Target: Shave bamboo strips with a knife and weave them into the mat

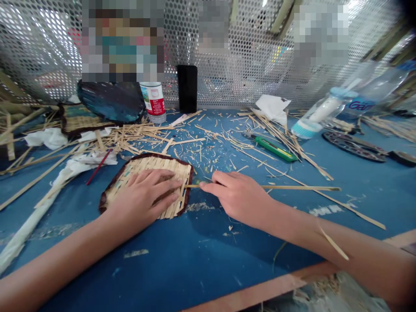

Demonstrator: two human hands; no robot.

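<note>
My left hand (152, 190) lies flat with its fingers stretched over a small woven bamboo mat (121, 186) edged in dark brown. The fingertips rest near the mat's right edge, where a thin bamboo strip (302, 188) starts. This strip runs right, passing under my right hand (235, 193), whose fingers are closed on it. A thin dark sliver shows at the right fingertips, too small to name. A loose bamboo sliver (334, 245) lies against my right forearm.
Bamboo strips and shavings (139, 134) litter the blue table (182, 268). A green utility knife (275, 148) lies beyond my right hand. At the back are a black phone (187, 89), a red-labelled bottle (154, 102) and a clear bottle (320, 115), before a perforated metal screen (247, 73).
</note>
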